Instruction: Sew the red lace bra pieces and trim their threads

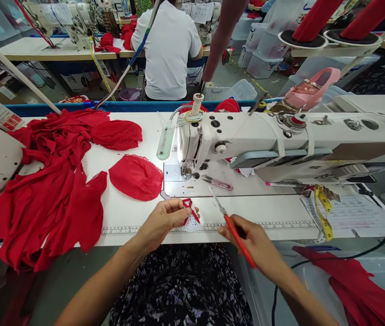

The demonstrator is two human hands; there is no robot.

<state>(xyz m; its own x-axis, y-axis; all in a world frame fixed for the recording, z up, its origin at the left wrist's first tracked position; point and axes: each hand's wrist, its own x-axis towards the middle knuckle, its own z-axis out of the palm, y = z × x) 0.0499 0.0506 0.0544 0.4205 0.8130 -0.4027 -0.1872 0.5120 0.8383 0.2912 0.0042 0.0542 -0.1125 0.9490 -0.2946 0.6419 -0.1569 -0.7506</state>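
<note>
My left hand (167,218), closed in a pinch, holds a small loop of red fabric strip (194,214) near the table's front edge. A small white piece with printed markings (191,223) shows beneath the strip. To the right, my right hand (251,240) is closed around slim scissors (236,237) with orange-red handles, seen nearly edge-on. Their thin metal tip points up and left, apart from the strip. Left of the machine, a red lace-edged cup piece (136,177) lies flat. Pink-handled thread snips (217,182) rest on the sewing machine bed.
The white sewing machine (240,136) stands ahead and right. A pile of red fabric (56,181) covers the left of the table, hanging over its edge. A yellow measuring tape (323,213) lies on papers (358,217) at right. A person in white (168,50) sits ahead.
</note>
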